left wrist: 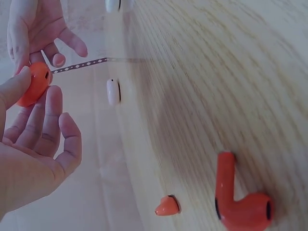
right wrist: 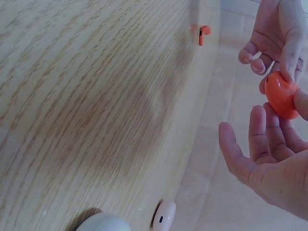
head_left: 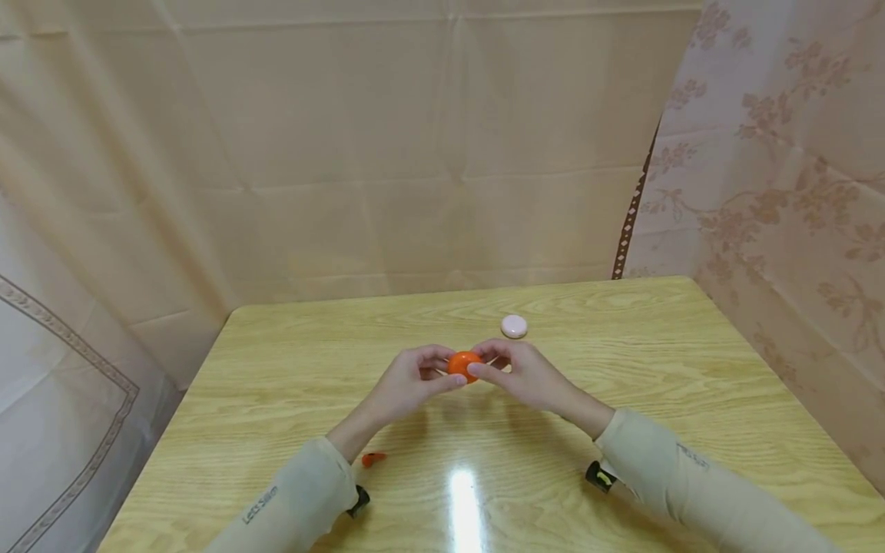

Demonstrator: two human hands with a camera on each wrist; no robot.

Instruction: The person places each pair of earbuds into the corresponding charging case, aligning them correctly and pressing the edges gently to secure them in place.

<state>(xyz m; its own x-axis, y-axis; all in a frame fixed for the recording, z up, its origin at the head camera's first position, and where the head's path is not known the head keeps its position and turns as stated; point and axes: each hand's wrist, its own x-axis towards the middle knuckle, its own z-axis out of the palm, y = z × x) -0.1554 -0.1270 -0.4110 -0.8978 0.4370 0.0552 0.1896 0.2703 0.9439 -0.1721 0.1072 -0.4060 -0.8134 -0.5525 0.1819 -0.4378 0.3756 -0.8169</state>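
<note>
Between my two hands is a small glossy orange earbud case [head_left: 465, 367], rounded, with a dark port slot on its edge in the left wrist view. My left hand [head_left: 412, 382] pinches it from the left with thumb and fingers. From the right, my right hand [head_left: 527, 373] pinches it too, thumb on the near face. The case is held up off the table and looks closed. An orange earbud [left wrist: 243, 207] with a stem lies on the table, and another orange earbud [left wrist: 167, 206] sits farther off, both on the left side.
A pale pink case [head_left: 514, 326] lies on the wood-grain table [head_left: 657, 346] beyond my right hand. Another whitish rounded object [right wrist: 103, 224] is at the bottom of the right wrist view. Fabric curtains [head_left: 415, 153] surround the table's back and sides.
</note>
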